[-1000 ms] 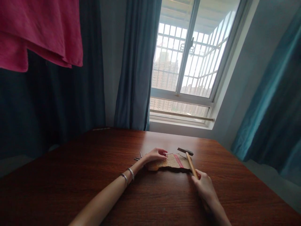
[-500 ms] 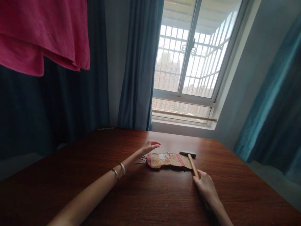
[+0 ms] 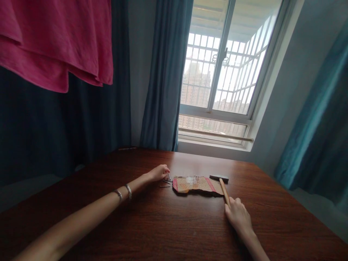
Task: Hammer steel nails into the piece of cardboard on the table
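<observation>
A flat patterned piece of cardboard [image 3: 194, 185] with pink bands lies on the wooden table [image 3: 163, 224], with a few nails standing upright in it. My right hand [image 3: 237, 215] is closed round the wooden handle of a hammer [image 3: 221, 183], whose dark head rests on the table just beyond the cardboard. My left hand [image 3: 160, 172] reaches to a small heap of loose nails [image 3: 165, 183] left of the cardboard, its fingers pinched on one nail. Two bracelets circle my left wrist.
A pink cloth [image 3: 57, 40] hangs at the upper left. Blue curtains [image 3: 163, 72] flank a barred window [image 3: 220, 76] behind the table. The table's far edge runs below the sill, and its right edge slants down toward the floor.
My left hand left the cardboard, swung out to the left and came down on the loose nails. The hammer head dropped from above the cardboard onto the table.
</observation>
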`<state>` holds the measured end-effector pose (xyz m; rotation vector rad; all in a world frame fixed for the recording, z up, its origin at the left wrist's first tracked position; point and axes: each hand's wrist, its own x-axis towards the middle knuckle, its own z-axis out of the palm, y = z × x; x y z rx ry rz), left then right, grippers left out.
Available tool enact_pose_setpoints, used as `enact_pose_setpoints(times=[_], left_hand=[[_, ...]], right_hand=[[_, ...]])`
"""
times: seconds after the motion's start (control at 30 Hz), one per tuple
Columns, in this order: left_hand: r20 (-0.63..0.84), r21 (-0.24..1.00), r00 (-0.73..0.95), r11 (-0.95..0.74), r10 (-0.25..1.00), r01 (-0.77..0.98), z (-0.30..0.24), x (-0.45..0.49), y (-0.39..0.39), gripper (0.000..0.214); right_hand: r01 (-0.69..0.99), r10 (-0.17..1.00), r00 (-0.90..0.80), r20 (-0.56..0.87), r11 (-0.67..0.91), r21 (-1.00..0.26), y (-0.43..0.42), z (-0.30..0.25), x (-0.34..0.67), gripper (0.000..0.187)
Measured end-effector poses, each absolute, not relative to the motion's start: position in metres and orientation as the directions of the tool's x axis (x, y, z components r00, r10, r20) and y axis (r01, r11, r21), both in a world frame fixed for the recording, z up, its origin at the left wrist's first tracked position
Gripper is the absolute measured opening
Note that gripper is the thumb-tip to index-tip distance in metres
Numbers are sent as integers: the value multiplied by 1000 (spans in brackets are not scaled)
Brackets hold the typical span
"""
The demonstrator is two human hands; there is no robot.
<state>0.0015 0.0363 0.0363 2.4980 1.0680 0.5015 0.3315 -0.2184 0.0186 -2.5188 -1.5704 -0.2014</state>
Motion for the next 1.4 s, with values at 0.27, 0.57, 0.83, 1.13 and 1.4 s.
enact_pose_setpoints(times=[0.27,0.57,0.83,1.13,1.4], left_hand=[[78,164,798,-797,598,581,44,0,29,22],[77,55,814,-817,576,573,36,4,45,21],[103,179,789,-791,606,585,43,-2,45,13],[280,651,671,-650,686,392,58,54,24,25],[254,828,713,-528,654,190,55,100,0,35]], right_hand=[[891,884,450,128,-436,-124,-218,14,337,30],[864,867,486,111,-459,-206,-219,17,341,51],[841,836,454,307,-290,-456,-216,32,335,54],[697,870,242,429,151,-701,-164,59,304,29],[498,925,196,326,192,-846,-120,68,270,41]])
